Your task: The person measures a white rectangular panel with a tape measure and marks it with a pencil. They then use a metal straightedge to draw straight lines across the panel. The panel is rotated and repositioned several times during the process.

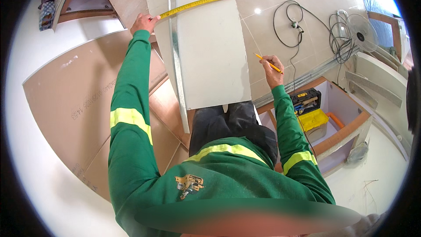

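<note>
The left hand [142,22] pins a yellow tape measure [197,3] stretched across a pale board [210,48], beside a metal strip [175,52] running along it. The right hand [272,71] grips a yellow pencil [268,63] (held clear of the board) above the tiled floor [263,0], where 1 black cable [287,22] coils.

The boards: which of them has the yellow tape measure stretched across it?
The pale grey-white board in front of the person, with the tape measure across its far end. The brown boards at the left lie bare.
</note>
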Motion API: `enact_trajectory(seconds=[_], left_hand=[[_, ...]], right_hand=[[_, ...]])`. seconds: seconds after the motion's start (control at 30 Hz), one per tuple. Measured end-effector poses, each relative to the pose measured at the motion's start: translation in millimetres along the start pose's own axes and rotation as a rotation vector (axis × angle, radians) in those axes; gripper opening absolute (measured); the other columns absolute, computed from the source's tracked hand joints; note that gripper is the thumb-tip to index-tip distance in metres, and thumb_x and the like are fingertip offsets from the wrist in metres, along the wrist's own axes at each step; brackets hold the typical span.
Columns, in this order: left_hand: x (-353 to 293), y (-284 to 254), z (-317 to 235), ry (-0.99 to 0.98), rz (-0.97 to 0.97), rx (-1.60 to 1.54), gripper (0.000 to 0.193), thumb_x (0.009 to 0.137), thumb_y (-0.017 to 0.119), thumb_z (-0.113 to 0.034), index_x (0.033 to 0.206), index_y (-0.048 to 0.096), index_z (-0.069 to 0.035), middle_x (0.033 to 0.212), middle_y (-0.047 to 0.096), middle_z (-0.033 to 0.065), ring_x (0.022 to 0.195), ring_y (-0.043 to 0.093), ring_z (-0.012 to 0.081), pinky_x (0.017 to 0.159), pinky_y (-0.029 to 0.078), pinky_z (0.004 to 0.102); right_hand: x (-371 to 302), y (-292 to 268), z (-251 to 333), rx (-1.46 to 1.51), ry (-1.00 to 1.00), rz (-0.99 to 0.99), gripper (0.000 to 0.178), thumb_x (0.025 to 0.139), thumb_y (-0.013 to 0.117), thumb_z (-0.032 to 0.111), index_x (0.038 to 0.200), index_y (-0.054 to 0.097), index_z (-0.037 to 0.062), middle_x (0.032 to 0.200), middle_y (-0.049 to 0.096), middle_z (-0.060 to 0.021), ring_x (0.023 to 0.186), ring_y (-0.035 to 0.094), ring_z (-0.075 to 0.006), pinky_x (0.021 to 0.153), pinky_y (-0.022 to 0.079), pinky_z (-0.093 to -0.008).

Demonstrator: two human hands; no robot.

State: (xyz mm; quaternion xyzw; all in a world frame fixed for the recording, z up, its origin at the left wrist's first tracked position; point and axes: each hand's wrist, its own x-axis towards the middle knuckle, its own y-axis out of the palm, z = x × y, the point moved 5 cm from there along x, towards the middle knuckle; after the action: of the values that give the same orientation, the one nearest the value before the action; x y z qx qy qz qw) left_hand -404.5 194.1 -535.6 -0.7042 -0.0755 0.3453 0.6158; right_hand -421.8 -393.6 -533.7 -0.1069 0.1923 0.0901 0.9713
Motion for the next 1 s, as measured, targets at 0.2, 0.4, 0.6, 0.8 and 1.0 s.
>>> enact_trajectory(seconds=[0.2, 0.4, 0.6, 0.8, 1.0], left_hand=[[14.0, 10.2, 9.8, 0.007, -0.034, -0.013, 0.064, 0.087, 0.062, -0.076, 0.110, 0.079, -0.018, 0.114, 0.064, 0.0087, 0.108, 0.067, 0.0300, 0.090, 0.054, 0.0453], [31.1, 20.9, 13.6, 0.049, -0.038, -0.098, 0.064, 0.088, 0.062, -0.075, 0.110, 0.078, -0.017, 0.117, 0.066, 0.0081, 0.108, 0.067, 0.0302, 0.091, 0.054, 0.0453], [41.8, 16.8, 14.2, 0.080, -0.050, -0.073, 0.061, 0.089, 0.058, -0.076, 0.107, 0.078, -0.021, 0.116, 0.068, 0.0042, 0.109, 0.068, 0.0271, 0.088, 0.056, 0.0447], [42.3, 11.5, 12.0, 0.084, 0.008, -0.040, 0.064, 0.091, 0.057, -0.077, 0.109, 0.078, -0.019, 0.117, 0.069, 0.0040, 0.111, 0.068, 0.0287, 0.091, 0.055, 0.0450], [39.6, 10.2, 11.6, 0.108, 0.008, -0.039, 0.062, 0.092, 0.056, -0.075, 0.106, 0.077, -0.018, 0.116, 0.069, 0.0030, 0.108, 0.068, 0.0288, 0.088, 0.056, 0.0446]], right_hand=[[45.1, 18.0, 8.2, -0.182, -0.034, 0.118, 0.018, 0.095, 0.067, 0.013, 0.104, 0.069, -0.0017, 0.096, 0.074, -0.0080, 0.090, 0.068, -0.0148, 0.082, 0.053, -0.0274], [94.9, 81.8, 62.2, -0.064, -0.097, 0.043, 0.022, 0.099, 0.063, 0.015, 0.110, 0.070, -0.0033, 0.096, 0.073, -0.0075, 0.093, 0.068, -0.0153, 0.088, 0.053, -0.0289], [147.8, 164.7, 113.3, -0.258, -0.408, 0.102, 0.023, 0.103, 0.054, 0.012, 0.115, 0.066, -0.0032, 0.104, 0.076, -0.0098, 0.095, 0.070, -0.0181, 0.091, 0.054, -0.0307], [196.9, 224.1, 136.6, -0.327, -0.515, 0.208, 0.031, 0.103, 0.050, 0.021, 0.124, 0.065, 0.0029, 0.112, 0.077, -0.0061, 0.105, 0.068, -0.0229, 0.097, 0.052, -0.0329], [212.3, 258.7, 133.7, -0.410, -0.412, 0.313, 0.028, 0.101, 0.055, 0.025, 0.110, 0.071, 0.0044, 0.111, 0.076, -0.0058, 0.106, 0.067, -0.0211, 0.099, 0.052, -0.0312]])
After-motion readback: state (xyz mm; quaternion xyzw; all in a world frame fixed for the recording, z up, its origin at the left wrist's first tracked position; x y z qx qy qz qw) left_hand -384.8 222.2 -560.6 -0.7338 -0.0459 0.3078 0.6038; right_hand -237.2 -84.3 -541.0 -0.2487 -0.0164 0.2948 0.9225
